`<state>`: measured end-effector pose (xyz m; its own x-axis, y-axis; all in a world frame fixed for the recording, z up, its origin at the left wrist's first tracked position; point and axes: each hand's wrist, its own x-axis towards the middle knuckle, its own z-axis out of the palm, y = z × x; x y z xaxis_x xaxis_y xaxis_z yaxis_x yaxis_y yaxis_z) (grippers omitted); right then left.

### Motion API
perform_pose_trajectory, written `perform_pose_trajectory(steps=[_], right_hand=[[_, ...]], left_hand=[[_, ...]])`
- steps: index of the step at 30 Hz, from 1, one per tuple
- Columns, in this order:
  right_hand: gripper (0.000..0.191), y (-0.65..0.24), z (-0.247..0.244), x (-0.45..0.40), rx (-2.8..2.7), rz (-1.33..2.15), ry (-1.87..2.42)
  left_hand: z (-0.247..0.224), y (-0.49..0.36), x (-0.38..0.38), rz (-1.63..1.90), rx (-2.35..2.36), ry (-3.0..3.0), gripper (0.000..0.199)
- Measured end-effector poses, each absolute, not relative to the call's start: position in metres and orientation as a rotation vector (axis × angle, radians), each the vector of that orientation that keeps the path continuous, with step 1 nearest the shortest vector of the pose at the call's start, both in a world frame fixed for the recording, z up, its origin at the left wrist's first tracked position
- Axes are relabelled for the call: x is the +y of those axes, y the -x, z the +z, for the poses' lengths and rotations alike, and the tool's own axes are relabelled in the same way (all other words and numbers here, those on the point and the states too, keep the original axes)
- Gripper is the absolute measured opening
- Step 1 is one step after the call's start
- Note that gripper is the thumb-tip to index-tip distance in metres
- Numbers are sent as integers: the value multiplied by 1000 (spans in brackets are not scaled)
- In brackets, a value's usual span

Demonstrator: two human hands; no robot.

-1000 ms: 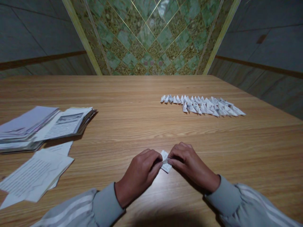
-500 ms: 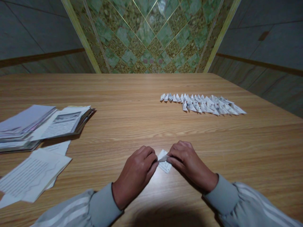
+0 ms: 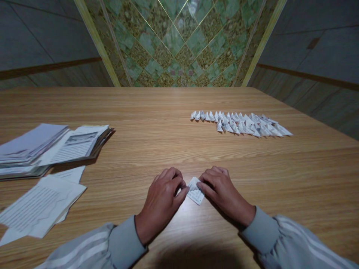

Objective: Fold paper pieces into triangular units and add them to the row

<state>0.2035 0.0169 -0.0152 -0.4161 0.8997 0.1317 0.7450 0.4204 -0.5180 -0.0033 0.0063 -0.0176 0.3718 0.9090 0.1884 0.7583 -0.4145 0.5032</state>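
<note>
A small folded piece of printed paper (image 3: 195, 194) lies on the table between my hands, turned like a diamond with a crease across its middle. My left hand (image 3: 166, 198) pinches its left corner between thumb and fingers. On the opposite side, my right hand (image 3: 220, 188) is closed on the right corner, thumb on top of the sheet. The undersides of both hands and the fingertips beneath the paper are hidden.
Folded paper boats (image 3: 244, 121) stand in two rows at the far right. To the left lies a stack of papers (image 3: 33, 140), with loose printed sheets (image 3: 42, 203) in front of it. Everything rests on a wood-grain table (image 3: 140, 145).
The flap that stood raised between my fingers now lies flatter on the paper. My left thumb has shifted slightly, and both hands stay at the corners.
</note>
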Motion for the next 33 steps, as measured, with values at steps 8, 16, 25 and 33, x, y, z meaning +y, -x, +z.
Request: perform_pose_trajectory(steps=[8, 16, 25, 33], right_hand=[[12, -200, -18, 14, -2270, 424, 1443], [18, -204, -17, 13, -2284, 366, 1496], [15, -217, -16, 13, -2354, 228, 1498], [6, -207, -7, 3, -2577, -30, 1100]], left_hand=[[-15, 0, 6, 553, 1511, -2399, 7], [-19, 0, 5, 558, 1298, -2700, 8], [-21, -3, -8, 393, 1146, -2960, 15], [-20, -2, -13, 321, 1106, -2951, 26]])
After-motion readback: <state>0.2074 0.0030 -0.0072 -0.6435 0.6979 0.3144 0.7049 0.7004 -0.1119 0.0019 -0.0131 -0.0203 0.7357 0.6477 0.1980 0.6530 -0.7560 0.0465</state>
